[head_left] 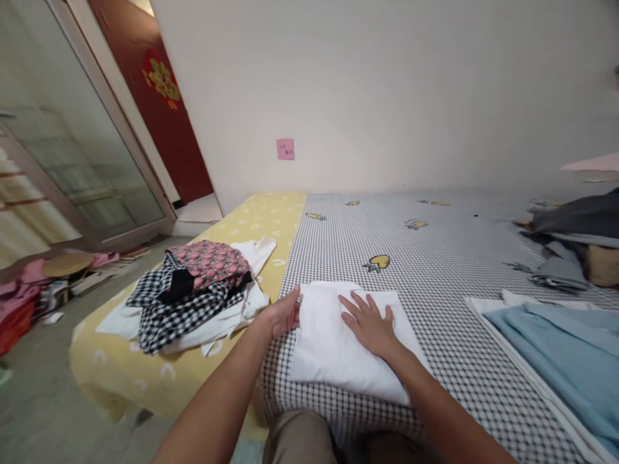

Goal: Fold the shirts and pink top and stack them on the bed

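White cloth (322, 348): one, folded to a flat, roughly four-sided packet; lying on the check sheet (449, 283) near its front edge, between both hands

Left hand (282, 316): at the cloth's left edge, touching it; thumb pointing up along the edge, fingers partly curled; whether they pinch the edge cannot be told

Right hand (371, 327): palm down on top of the cloth, fingers spread wide and fairly flat, gripping nothing

Yellow cover (271, 212): pale arch pattern; on the left, adjoining the check sheet

Clothes heap, on the yellow cover, left of the left hand: pink floral piece (217, 261) with black trim, uppermost; black-and-white gingham piece (181, 332) beneath; white pieces (261, 254) lowest, showing at the sides

Blue garment (565, 341): folded, at right, lying over white fabric (527, 380), well apart from the cloth

Dark clothes (585, 216): stacked at far right, behind the blue garment

Pink note (285, 149): on the wall (367, 90), writing too small to read

Knee (300, 435): one, brown-trousered, at the front edge
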Demonstrator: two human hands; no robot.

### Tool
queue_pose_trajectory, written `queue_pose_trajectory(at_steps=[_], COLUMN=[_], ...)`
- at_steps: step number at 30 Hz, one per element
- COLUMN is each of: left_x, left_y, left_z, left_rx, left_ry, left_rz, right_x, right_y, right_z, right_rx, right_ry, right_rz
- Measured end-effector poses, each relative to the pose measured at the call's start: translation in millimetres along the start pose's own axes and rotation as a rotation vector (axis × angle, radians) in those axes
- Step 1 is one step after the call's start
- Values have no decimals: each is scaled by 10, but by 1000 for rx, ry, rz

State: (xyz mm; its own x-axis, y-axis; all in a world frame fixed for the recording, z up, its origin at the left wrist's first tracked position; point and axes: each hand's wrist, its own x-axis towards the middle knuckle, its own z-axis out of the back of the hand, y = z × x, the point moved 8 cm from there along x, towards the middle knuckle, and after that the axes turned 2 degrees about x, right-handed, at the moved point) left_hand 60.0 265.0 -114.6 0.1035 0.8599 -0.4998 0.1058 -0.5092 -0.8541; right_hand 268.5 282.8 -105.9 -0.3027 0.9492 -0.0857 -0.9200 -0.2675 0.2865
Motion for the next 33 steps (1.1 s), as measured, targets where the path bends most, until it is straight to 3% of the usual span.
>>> queue_pose_trajectory(at_steps=[4, 9, 14, 22, 24, 26, 27, 29, 31, 33], left_x=[-470, -855, -865, -839, -950, -1156, -1265, -1392, -1305, -1001], left_y=[249, 521, 641, 930, 825, 523, 310, -141, -468, -567], left_z=[-17, 9, 35, 156, 234, 242, 165, -177, -642, -996], left_rx=[55, 286, 399, 675, 764, 888, 962, 1120, 1285, 1445], left_ry=[-47, -222, -347, -514, -654, -894, -1012, -1144, -1078, -880], left_rz=[-43, -242, -380, -442, -435, -472, -534, -751, -991, -1081], right_x=[74, 65, 52, 64, 70, 74, 73, 70, 63, 56], right_y=[-20, -54, -29, -22, -20, -10, -5, 0, -3, -4], right_z=[-147, -162, -154, -176, -182, -184, -181, -168, -151, -141], right_rx=[-84, -116, -141, -104, -77, -53, -45, -34, -14, 17], right_ry=[-45, -84, -117, -155, -169, -179, -185, -194, -199, -202], right_rz=[-28, -7, 4, 27, 41, 59, 63, 66, 64, 75])
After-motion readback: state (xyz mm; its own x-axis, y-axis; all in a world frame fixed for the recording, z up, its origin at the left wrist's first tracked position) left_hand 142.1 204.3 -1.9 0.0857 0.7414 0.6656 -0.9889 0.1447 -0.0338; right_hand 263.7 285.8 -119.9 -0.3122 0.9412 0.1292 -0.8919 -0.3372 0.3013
